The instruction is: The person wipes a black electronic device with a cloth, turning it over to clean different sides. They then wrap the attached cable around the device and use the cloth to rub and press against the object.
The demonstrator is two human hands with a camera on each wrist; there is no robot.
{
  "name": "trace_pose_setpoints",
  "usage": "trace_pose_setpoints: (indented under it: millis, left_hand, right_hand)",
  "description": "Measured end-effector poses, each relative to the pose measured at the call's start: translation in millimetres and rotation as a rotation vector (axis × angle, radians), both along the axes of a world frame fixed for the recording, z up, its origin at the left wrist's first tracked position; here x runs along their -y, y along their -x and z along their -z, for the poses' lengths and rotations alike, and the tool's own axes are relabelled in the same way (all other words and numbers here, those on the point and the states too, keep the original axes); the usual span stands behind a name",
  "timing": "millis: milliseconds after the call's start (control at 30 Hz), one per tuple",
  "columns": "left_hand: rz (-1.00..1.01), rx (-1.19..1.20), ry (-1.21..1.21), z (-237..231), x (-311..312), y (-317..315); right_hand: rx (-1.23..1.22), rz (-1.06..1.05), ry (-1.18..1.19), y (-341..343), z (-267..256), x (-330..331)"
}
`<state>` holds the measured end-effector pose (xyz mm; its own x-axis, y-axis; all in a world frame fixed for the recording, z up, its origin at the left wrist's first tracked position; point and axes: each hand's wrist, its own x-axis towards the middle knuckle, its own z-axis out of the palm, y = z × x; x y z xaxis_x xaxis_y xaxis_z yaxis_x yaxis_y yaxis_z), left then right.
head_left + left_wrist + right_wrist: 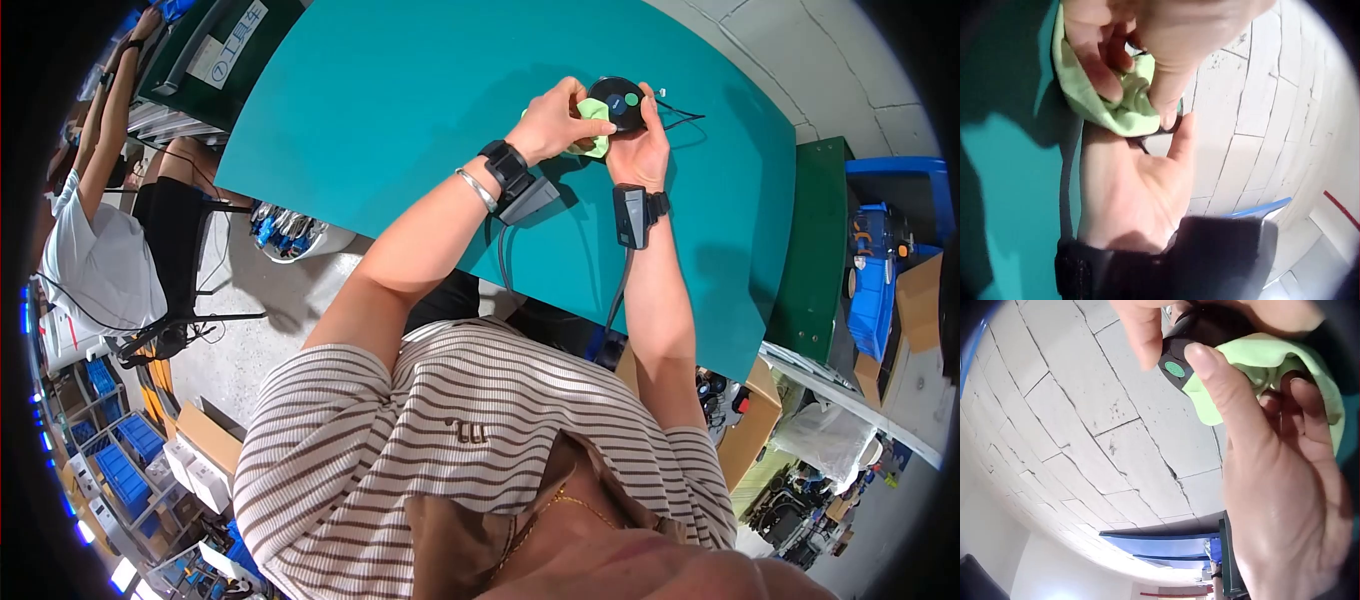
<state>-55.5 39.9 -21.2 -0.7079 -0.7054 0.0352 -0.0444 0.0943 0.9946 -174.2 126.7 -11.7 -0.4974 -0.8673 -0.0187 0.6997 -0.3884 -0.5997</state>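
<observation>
My left hand (548, 125) pinches a light green cloth (599, 150) between thumb and fingers. It presses the cloth against the left side of a black round disc (612, 86) marked with green and blue circles. Palm up, my right hand (641, 158) grips the disc from underneath, one finger along its right edge. A dark cable (686, 117) shows beside the disc. In the left wrist view, the bunched cloth (1079, 94) covers most of the disc. The right wrist view shows a green circle (1175, 369) on the part outside the cloth.
Below the hands lies a teal table (400, 110), with a white brick wall (770, 50) beyond it. Another person in a white shirt (100, 250) sits at the left, near a green cabinet (215, 60). Blue bins (872, 300) stand at the right. Cables trail from both wrist devices.
</observation>
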Motion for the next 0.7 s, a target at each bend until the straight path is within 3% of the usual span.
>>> trace_pose_setpoints:
  millis: [67, 233, 467, 600, 700]
  left_hand:
    - [0.084, -0.08, -0.166, 2, 1, -1]
    - [-0.022, 0.057, -0.028, -12, -8, -1]
    - [0.164, -0.125, -0.274, -9, 1, -9]
    - [0.112, -0.123, -0.336, -16, -1, -11]
    - [-0.06, -0.225, -0.371, -11, 2, -10]
  right_hand:
    - [0.016, -0.026, 0.017, 2, 2, 0]
    - [-0.043, 0.018, -0.011, 1, 5, 2]
    - [0.058, -0.009, -0.004, 7, 7, -1]
    - [0.121, -0.052, 0.009, 7, 3, -1]
    - [0.142, -0.037, 0.016, 6, 2, 1]
